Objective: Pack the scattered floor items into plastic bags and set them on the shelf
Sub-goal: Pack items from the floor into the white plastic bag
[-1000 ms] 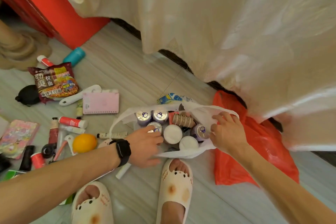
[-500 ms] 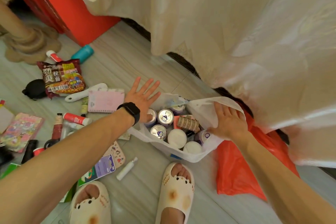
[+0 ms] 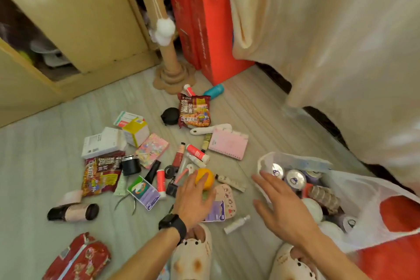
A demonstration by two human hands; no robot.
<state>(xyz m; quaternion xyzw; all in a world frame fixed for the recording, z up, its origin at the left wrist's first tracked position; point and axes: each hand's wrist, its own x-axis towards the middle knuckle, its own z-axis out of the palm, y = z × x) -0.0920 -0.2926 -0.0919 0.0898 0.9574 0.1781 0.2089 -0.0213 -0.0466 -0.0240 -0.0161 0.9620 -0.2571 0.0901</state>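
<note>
Head view: the person's left hand [image 3: 193,200] lies on the orange [image 3: 205,177] among items scattered on the floor [image 3: 45,166], fingers nearly straight against it. The right hand [image 3: 281,207] hovers, fingers spread, beside the white plastic bag [image 3: 368,202], which sits open with cans [image 3: 295,180] inside.

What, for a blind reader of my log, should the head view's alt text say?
A person's left hand touches an orange amid packets, tubes and boxes scattered on the floor. The open right hand hovers beside a white plastic bag filled with cans.
</note>
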